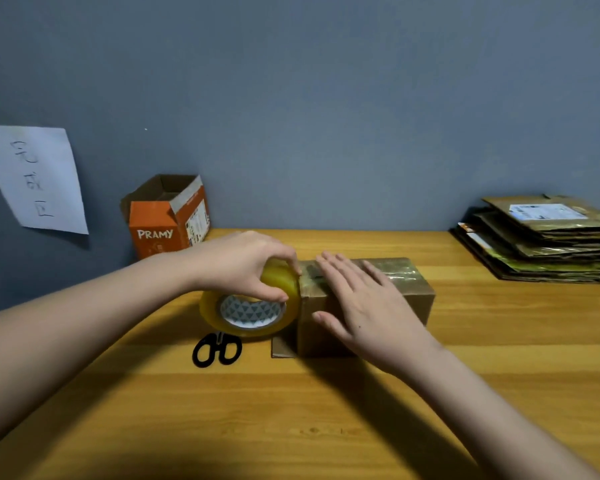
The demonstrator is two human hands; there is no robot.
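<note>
Head view: scissors [217,348] were seen beside the tape roll [252,312], gripped by the left hand [243,261]; the right hand [371,306] was laid flat, fingers [333,268] straight, on the box [416,289].

Two hands show: one left hand [243,261] and one right hand [364,299]. There is one roll of tape [253,313], one brown box [409,296], one pair of scissors [217,349], one orange box [156,230] far left, one sheet of paper [39,178], one stack of flattened cardboard [541,240] far right, and one table [291,410].
</note>
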